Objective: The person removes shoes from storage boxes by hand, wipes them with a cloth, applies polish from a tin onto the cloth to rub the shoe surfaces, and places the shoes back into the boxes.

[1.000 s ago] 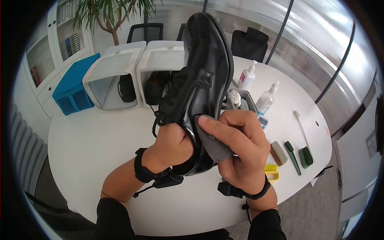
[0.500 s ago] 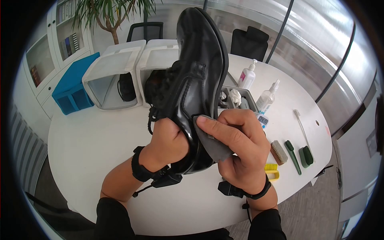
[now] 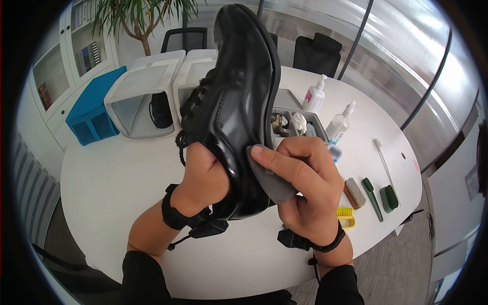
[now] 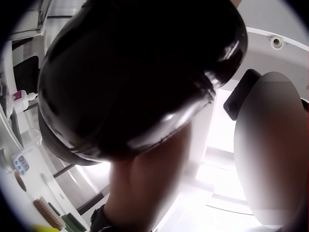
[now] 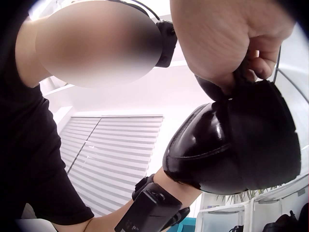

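Note:
A black leather lace-up shoe (image 3: 239,96) is held up over the table, toe pointing up and away, laces on its left side. My left hand (image 3: 206,173) holds it at the opening, the fingers hidden by the shoe. My right hand (image 3: 310,188) pinches a folded grey cloth (image 3: 274,182) between thumb and fingers, pressed against the shoe's side near the heel. The glossy heel end of the shoe (image 4: 140,82) fills much of the left wrist view. In the right wrist view the shoe (image 5: 231,145) hangs below the right hand (image 5: 227,38).
White clear-fronted boxes (image 3: 145,96) and a blue box (image 3: 96,107) stand at the back left. A grey tray (image 3: 317,129), a pump bottle (image 3: 314,95) and a spray bottle (image 3: 338,123) are behind the right hand. Several brushes, including a wooden one (image 3: 354,193), lie at the right.
The shoe and my left hand have shifted left, the toe moving left and slightly up. More of the tray shows. My right hand with the cloth stays almost in place, now closer to the heel.

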The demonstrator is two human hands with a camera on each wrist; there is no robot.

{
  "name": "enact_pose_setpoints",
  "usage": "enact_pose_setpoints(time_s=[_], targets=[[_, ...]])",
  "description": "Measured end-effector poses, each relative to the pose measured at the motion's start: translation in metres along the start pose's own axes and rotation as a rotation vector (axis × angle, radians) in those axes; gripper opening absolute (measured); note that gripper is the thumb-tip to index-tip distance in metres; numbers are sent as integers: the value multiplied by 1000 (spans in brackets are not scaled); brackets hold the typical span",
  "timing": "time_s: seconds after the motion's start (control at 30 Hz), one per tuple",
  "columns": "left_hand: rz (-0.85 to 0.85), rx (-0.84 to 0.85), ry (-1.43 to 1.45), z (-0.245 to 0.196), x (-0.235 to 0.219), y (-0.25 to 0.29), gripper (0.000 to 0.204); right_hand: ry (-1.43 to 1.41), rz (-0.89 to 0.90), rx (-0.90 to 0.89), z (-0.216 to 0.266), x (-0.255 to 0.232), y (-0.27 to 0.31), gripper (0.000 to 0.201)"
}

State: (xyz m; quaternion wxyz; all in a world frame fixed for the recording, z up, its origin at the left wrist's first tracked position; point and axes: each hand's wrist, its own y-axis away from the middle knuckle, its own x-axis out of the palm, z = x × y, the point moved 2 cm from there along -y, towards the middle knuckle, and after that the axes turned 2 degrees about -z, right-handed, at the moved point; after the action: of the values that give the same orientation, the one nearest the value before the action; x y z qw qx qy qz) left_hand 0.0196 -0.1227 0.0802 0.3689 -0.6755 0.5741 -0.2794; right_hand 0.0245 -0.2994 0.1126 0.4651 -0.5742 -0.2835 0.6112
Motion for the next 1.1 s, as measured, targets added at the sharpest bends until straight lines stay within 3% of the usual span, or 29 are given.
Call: enact_pose_setpoints(time_s=[0.07, 0.23, 0.3, 0.33, 0.4, 0.5, 0.53, 0.7, 0.77, 1.1], targets=[[-150, -51, 136, -3, -1, -3, 36, -2, -5, 8, 0, 0, 0, 66], [-244, -95, 102, 1, -7, 1, 39, 63, -31, 10, 2, -2, -2, 64], [-235, 171, -32, 7, -14, 2, 39, 60, -36, 2, 5, 0, 0, 63], [-237, 170, -36, 7, -17, 1, 39, 64, -44, -7, 7, 0, 1, 62], [-259, 322, -79, 5, -21, 2, 43, 58, -32, -18, 15, 0, 3, 61], [-347, 250, -170, 3, -26, 9, 53, 52, -48, -74, 17, 3, 3, 58], [-295, 427, -136, 54, -39, 20, 70, 52, -29, -87, 17, 2, 3, 57], [-264, 376, -113, 48, -43, 32, 70, 64, -20, -43, 11, -4, 0, 57], [-253, 355, -102, 45, -40, 34, 70, 103, -127, 39, 9, -3, 1, 59], [-187, 251, -50, 36, -46, 43, 70, 74, -24, -121, 28, 1, 3, 53]])
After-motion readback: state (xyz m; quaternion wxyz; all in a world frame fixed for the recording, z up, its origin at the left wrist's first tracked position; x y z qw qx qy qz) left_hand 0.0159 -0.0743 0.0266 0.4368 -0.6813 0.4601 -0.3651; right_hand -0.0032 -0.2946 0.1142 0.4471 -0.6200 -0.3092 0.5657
